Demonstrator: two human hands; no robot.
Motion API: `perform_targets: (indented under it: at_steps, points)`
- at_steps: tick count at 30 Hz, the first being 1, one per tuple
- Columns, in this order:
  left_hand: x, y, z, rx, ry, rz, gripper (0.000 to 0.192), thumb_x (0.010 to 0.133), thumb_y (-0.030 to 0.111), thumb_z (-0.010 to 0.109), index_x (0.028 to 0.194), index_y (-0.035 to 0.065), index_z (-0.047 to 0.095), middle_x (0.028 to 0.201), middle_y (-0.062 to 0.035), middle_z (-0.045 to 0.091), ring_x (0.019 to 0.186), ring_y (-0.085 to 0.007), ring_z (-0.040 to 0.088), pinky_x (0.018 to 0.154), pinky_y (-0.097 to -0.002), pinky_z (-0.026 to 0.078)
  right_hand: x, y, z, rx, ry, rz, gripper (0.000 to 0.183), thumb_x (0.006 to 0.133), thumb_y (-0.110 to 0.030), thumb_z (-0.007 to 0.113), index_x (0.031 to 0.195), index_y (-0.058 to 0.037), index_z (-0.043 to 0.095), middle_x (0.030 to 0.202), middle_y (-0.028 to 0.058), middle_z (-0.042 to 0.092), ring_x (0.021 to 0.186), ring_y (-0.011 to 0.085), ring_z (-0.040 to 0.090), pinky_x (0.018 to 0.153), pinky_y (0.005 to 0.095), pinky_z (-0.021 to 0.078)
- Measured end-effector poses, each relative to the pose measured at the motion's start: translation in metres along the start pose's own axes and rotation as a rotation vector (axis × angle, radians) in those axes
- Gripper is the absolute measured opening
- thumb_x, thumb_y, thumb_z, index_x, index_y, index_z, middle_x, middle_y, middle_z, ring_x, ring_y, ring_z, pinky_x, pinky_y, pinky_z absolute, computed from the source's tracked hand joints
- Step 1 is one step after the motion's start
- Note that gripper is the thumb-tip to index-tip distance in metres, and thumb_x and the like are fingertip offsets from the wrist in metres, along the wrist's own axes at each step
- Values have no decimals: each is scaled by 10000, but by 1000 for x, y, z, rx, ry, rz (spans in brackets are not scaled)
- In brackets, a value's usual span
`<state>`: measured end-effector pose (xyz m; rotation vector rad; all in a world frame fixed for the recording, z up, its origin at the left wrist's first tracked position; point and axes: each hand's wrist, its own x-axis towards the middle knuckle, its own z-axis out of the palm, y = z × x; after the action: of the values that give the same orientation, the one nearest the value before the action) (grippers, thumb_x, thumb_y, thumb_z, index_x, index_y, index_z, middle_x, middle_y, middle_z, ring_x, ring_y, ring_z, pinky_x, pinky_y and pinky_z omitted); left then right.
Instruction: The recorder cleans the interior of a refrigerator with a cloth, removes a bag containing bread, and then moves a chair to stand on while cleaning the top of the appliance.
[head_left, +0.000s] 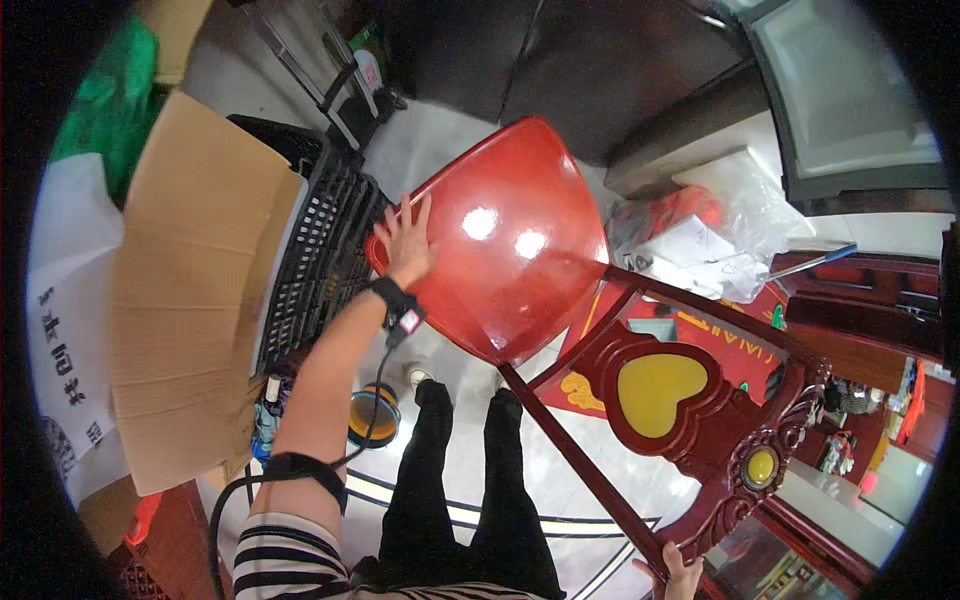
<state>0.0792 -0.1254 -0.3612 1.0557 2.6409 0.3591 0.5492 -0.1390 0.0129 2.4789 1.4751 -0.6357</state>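
A dark red wooden chair (510, 217) with a glossy red seat stands turned sideways before me, its carved back with a yellow heart inset (663, 394) reaching to the lower right. My left hand (407, 244) lies with spread fingers on the left edge of the seat; a black strap with a small device and cable is on that wrist. At the lower right, my right hand (677, 574) grips the top end of the chair back's side post, its fingers curled around the wood. The chair's legs are hidden under the seat.
Black plastic crates (322, 255) and a large cardboard sheet (191, 300) stand close on the left. Plastic bags (712, 232) lie beyond the chair at right, near a red mat (581, 386). A round bucket (373, 416) stands by my feet.
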Motion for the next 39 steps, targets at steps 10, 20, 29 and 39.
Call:
perform_targets:
  at_steps: [10,20,29,39]
  points:
    - [-190,36,19,-672,-749,-243,960,720,551,581,1359,25,95,1299,-300,275,1159,-400,371,864,-484,399,-19,-68,2,935,-698,26,375,755,-81,522,1095,47,427,942,191,575,820,301,612,636,461,564]
    - [-231,155,-105,-1195,-954,-261,1001,737,526,602,1264,-182,131,1277,-323,274,1027,-298,508,622,-321,546,-11,-120,-6,767,-1155,-322,487,828,-131,533,1249,-45,304,1151,127,464,995,260,520,766,460,508]
    - [-243,183,-114,-1228,-754,-366,420,788,314,613,1020,-23,519,802,-70,570,639,-135,547,516,-261,436,34,-151,12,1177,-535,-772,607,680,66,567,1223,-67,331,1067,66,482,950,194,492,829,314,416]
    - [-191,287,-91,-1738,-700,-349,243,879,223,488,936,-12,513,882,-139,597,789,-224,607,674,-363,534,146,-219,-44,1092,-612,-936,507,620,84,545,1105,-10,429,944,79,556,840,189,532,768,290,431]
